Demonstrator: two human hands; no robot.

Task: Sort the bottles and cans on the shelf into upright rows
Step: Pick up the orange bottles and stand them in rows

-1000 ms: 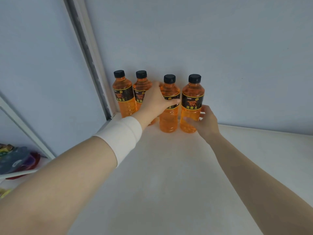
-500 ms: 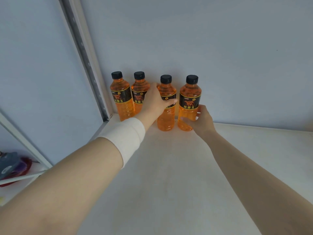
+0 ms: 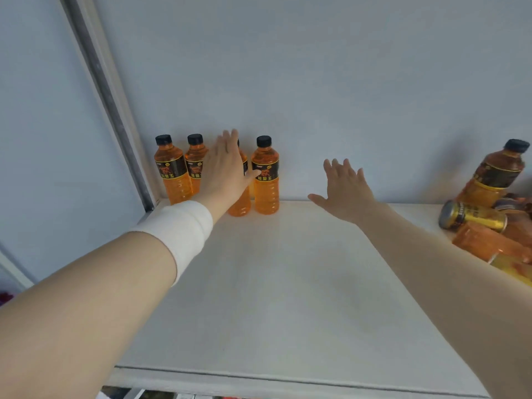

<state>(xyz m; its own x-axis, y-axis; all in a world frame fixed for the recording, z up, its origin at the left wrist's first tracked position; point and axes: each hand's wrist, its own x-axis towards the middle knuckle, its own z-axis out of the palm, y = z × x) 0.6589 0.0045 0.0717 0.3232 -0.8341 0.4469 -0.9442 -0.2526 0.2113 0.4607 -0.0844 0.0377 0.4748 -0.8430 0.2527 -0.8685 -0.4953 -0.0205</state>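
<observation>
Several orange drink bottles with black caps stand upright in a row against the back wall at the shelf's left end: the leftmost bottle, a second bottle, a third bottle mostly hidden behind my left hand, and the rightmost bottle. My left hand is flat and open in front of the third bottle, holding nothing. My right hand hovers open over the shelf, to the right of the row and apart from it.
The white shelf runs to a front edge near the bottom. At the far right lies a heap: a tilted orange bottle, a gold can on its side and another fallen bottle. A metal upright bounds the left.
Both hands have let go of the two right-hand bottles and opened. The right hand has swung away to the right. The view has shifted, bringing the heap at the right into sight.
</observation>
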